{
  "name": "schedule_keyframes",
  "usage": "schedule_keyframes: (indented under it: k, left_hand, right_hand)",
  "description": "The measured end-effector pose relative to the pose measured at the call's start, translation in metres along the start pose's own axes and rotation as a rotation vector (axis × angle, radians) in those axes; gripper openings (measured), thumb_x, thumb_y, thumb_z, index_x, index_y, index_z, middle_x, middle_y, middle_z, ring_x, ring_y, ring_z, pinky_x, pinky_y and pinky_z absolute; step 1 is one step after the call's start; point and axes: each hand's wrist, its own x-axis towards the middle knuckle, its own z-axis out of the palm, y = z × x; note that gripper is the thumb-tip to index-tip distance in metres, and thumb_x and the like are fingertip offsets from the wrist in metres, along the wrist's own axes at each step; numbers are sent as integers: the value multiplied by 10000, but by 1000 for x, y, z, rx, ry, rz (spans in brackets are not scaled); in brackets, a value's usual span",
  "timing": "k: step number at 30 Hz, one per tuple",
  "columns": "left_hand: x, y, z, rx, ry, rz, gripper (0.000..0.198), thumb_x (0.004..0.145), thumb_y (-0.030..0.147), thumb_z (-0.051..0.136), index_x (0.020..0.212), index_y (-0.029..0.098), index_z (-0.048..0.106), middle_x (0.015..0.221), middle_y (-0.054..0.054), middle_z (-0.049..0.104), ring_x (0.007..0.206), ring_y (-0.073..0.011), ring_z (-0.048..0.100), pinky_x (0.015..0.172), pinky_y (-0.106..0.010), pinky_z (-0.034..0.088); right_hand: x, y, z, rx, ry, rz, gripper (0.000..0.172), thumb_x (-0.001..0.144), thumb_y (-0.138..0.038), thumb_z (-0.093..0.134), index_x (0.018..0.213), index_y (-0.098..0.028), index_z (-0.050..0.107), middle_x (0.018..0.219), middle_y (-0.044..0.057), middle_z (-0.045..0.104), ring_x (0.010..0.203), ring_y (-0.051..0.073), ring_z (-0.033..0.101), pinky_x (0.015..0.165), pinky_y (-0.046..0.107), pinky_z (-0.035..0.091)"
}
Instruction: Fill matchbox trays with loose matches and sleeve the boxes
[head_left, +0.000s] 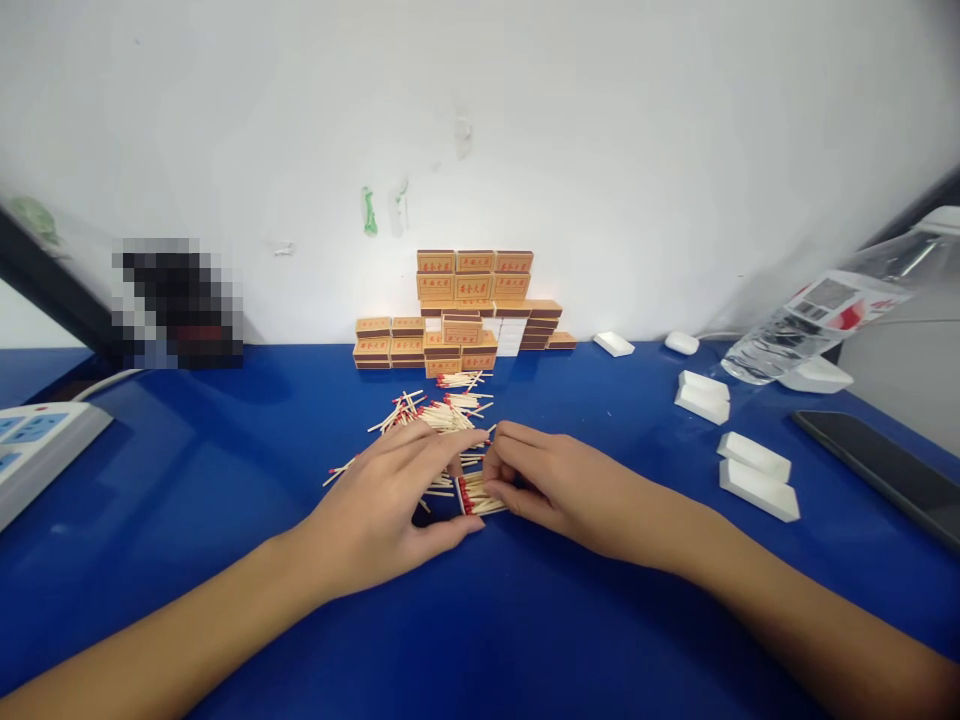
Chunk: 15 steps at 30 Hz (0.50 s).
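White tray (pixel 458 497) of matches (pixel 475 493), framed by wide-curved left hand (pixel 386 490), under narrow-pinched right hand (pixel 549 480) with hold unclear, before stacked matchboxes (pixel 474 288).

I look onto an indoor desk workspace; whether in a home or an office, I can't tell. A glossy blue tabletop (pixel 480 630) meets a scuffed white wall (pixel 622 150). A power strip (pixel 56 440) sits at left, a smartphone (pixel 877 465) and plastic water bottle (pixel 832 300) at right. Stacked matchboxes (pixel 474 288) and loose matches (pixel 446 412) give it a tabletop-handwork look.
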Motion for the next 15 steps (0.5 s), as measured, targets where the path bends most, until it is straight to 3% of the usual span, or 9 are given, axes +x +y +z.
schedule_keyframes:
  k: [15]
  left_hand:
    - [-1,1,-1,20,0,5,665,924,361,772,1495,243,451,1388,-83,674,1294,-258,615,1134,-469,504]
  right_hand:
    - [0,0,-6,16,63,-16,94,987,-200,651,895,-200,630,921,11,623,738,130,553,660,269,418]
